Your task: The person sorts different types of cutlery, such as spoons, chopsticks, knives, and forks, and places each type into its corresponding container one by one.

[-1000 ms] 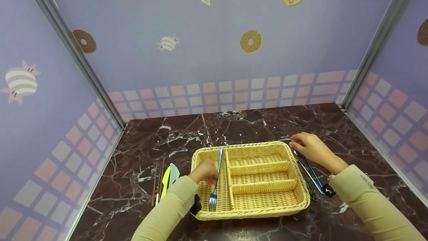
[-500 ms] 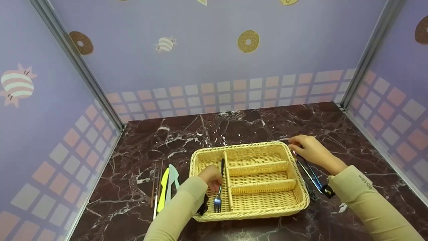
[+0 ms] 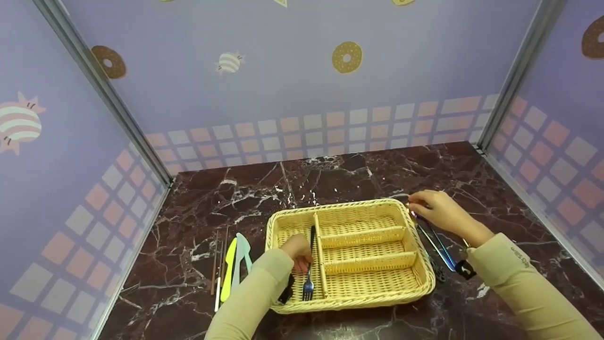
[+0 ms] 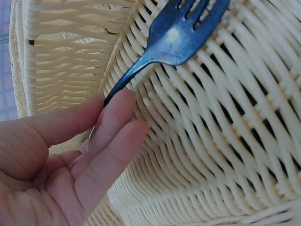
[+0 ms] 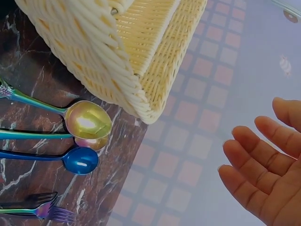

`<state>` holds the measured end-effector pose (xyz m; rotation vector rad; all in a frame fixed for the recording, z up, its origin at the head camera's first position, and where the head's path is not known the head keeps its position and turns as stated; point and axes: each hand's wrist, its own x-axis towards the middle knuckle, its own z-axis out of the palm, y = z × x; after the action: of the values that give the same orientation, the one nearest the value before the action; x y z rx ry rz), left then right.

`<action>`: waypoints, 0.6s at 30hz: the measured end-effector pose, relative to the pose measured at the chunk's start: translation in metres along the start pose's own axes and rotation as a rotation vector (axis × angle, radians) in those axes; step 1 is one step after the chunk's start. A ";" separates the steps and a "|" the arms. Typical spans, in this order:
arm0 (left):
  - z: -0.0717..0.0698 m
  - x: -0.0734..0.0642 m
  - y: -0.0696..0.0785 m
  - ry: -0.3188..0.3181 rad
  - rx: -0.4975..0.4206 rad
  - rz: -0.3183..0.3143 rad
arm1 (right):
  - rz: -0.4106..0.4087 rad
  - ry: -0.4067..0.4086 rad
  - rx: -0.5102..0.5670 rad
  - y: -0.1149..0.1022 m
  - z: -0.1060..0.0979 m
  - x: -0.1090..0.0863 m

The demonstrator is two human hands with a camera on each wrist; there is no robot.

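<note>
A cream wicker basket [image 3: 373, 301] with dividers stands on the dark marbled table. In its long left compartment, my left hand [image 3: 297, 252] pinches a blue metal fork [image 3: 308, 286] by the handle, between thumb and fingertips. The left wrist view shows the fork's head [image 4: 171, 40] close over the woven floor, tines pointing away from the hand. By the basket's far right corner hovers my right hand [image 3: 439, 208]. Its fingers [image 5: 261, 176] are loosely bent and hold nothing in the right wrist view. Beneath that hand lie a gold-green spoon [image 5: 88, 121] and a blue spoon [image 5: 81, 160].
Beside the spoons lie iridescent forks [image 5: 44, 207]. Left of the basket are thin brown sticks [image 3: 214, 264], a yellow knife-shaped utensil [image 3: 229, 271] and a mint one [image 3: 241, 252]. Patterned purple walls [image 3: 292, 85] enclose the table at the back and sides.
My left hand has brought the fork down and rightward, alongside the long divider; its handle end no longer overlaps the far rim. My right hand has hardly moved.
</note>
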<state>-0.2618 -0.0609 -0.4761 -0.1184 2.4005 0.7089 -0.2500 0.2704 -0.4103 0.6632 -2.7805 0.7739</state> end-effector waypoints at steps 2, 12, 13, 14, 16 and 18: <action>-0.002 0.001 -0.001 0.001 -0.022 0.014 | 0.019 0.002 -0.002 0.000 -0.004 -0.002; -0.040 -0.034 -0.020 0.080 -0.269 0.206 | 0.181 0.202 -0.009 0.036 -0.025 -0.036; -0.043 -0.040 -0.024 0.089 -0.280 0.240 | 0.209 0.204 -0.019 0.044 -0.025 -0.043; -0.046 -0.045 -0.028 0.100 -0.282 0.272 | 0.238 0.196 -0.031 0.052 -0.024 -0.049; -0.051 -0.053 -0.037 0.119 -0.251 0.352 | 0.294 0.148 -0.045 0.069 -0.021 -0.062; -0.053 -0.057 -0.048 0.153 -0.162 0.459 | 0.346 0.071 -0.057 0.082 -0.014 -0.075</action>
<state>-0.2330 -0.1338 -0.4296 0.3354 2.5379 1.1380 -0.2211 0.3685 -0.4563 0.1393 -2.8744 0.7555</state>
